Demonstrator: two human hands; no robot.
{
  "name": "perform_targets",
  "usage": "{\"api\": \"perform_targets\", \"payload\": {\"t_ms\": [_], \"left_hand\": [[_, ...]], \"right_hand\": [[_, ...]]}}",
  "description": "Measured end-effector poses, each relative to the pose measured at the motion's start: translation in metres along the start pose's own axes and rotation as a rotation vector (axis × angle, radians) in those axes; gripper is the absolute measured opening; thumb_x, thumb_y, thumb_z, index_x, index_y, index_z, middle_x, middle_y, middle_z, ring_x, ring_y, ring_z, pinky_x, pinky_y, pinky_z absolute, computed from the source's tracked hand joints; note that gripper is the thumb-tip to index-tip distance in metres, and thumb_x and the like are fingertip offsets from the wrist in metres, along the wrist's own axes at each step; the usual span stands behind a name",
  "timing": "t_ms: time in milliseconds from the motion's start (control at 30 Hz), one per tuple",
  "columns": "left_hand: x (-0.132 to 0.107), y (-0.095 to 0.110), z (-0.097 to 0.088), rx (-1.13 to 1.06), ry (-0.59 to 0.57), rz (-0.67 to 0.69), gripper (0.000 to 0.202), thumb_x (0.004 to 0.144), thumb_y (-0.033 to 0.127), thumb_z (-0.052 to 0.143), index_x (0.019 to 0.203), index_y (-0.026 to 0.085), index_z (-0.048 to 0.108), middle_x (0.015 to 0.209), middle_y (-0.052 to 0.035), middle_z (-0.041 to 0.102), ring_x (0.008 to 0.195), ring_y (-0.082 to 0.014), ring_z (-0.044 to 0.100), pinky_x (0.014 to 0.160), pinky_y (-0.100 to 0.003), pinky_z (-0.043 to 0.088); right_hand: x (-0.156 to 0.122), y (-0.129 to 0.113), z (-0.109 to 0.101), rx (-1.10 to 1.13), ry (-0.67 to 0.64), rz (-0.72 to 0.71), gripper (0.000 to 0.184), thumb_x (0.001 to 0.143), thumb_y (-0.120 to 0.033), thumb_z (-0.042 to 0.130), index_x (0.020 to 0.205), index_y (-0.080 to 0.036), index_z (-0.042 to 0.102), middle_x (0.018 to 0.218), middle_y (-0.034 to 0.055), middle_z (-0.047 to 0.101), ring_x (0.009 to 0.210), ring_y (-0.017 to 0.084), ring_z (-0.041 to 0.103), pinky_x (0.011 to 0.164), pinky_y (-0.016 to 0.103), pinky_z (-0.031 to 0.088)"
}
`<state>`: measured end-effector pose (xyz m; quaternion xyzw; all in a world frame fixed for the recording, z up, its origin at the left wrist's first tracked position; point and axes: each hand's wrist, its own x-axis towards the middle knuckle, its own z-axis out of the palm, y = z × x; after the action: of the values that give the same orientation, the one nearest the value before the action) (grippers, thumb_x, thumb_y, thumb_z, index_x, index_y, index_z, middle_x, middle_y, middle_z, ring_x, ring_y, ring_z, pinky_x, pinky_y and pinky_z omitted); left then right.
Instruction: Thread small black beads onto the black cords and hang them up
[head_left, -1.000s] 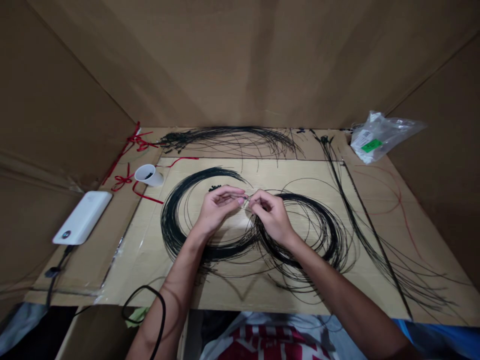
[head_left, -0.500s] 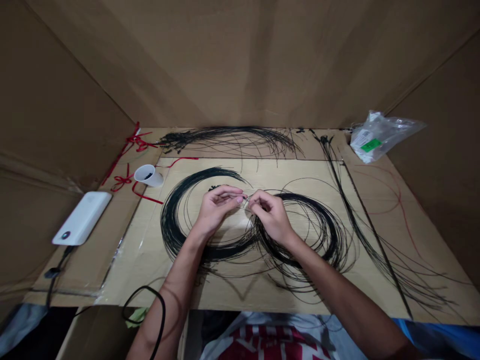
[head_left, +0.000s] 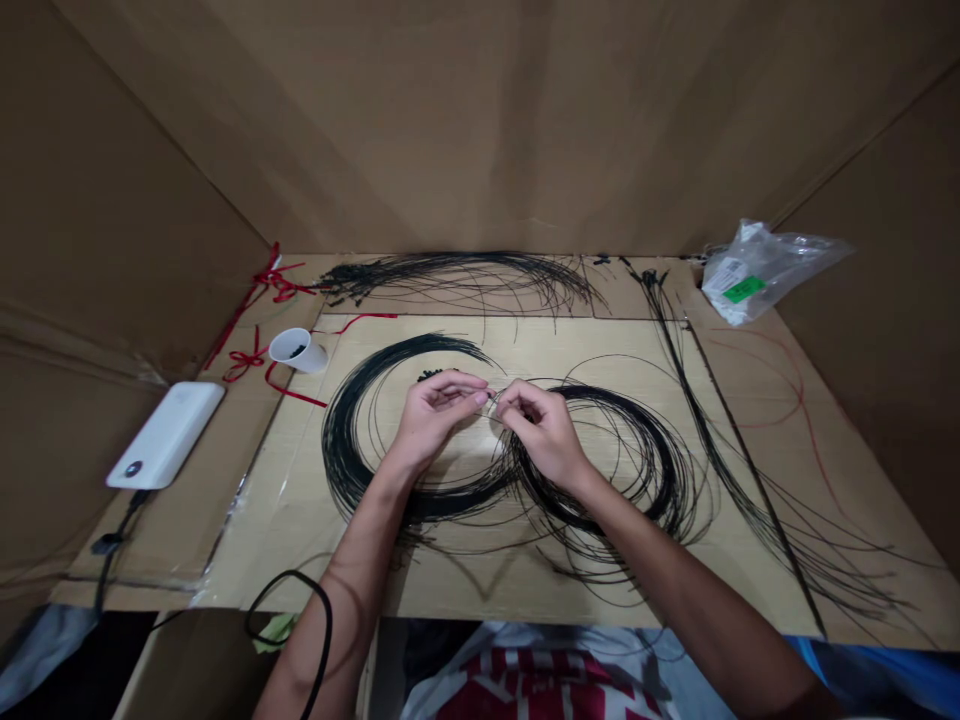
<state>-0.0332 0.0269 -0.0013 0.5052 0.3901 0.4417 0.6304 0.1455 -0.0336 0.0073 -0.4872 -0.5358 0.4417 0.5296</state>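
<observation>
My left hand (head_left: 435,415) and my right hand (head_left: 541,430) meet over the middle of a cardboard work surface (head_left: 300,500). Both are pinched closed, fingertips almost touching, on the end of a thin black cord (head_left: 493,397). Whether a small piece sits between the fingertips I cannot make out. Under the hands lie two big coils of black cord, one at the left (head_left: 352,440) and one at the right (head_left: 645,450). A few small black beads (head_left: 429,376) lie just beyond my left fingers.
A white paper cup (head_left: 298,351) lies tipped at the left, among red ribbon pieces (head_left: 262,290). A white power bank (head_left: 166,434) with a black cable sits further left. More black cords fan along the back (head_left: 465,275) and right (head_left: 720,440). A plastic bag (head_left: 757,270) rests far right. Cardboard walls enclose the area.
</observation>
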Motion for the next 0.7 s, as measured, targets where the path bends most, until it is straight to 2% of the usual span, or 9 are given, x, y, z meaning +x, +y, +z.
{"api": "perform_targets", "payload": {"t_ms": [700], "left_hand": [[-0.0005, -0.0009, -0.0013, -0.031, -0.025, -0.013, 0.032, 0.07, 0.037, 0.1, 0.093, 0.02, 0.085, 0.089, -0.006, 0.083, 0.082, -0.0178, 0.078, 0.08, -0.028, 0.062]], "right_hand": [[-0.0011, -0.0016, 0.001, -0.017, 0.025, 0.003, 0.014, 0.089, -0.021, 0.062, 0.075, -0.021, 0.061, 0.068, -0.0027, 0.055, 0.063, 0.015, 0.046, 0.062, 0.03, 0.035]]}}
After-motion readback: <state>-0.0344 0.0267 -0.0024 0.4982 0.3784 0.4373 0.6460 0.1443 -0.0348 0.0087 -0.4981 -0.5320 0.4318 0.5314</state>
